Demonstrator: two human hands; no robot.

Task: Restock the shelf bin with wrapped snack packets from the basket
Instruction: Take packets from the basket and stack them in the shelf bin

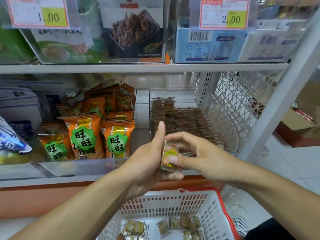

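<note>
Below my arms, the white basket [173, 203] with its red rim is holding a few loose wrapped packets [174, 224] on its floor. Above it, I am gripping a small stack of packets [170, 155] upright in my left hand [147, 163], thumb raised, while my right hand [199, 153] is pinching the same stack from the other side. Beyond my hands, the clear shelf bin [223, 115] is sitting with rows of packets already lining it, beside orange snack bags [117, 137].
</note>
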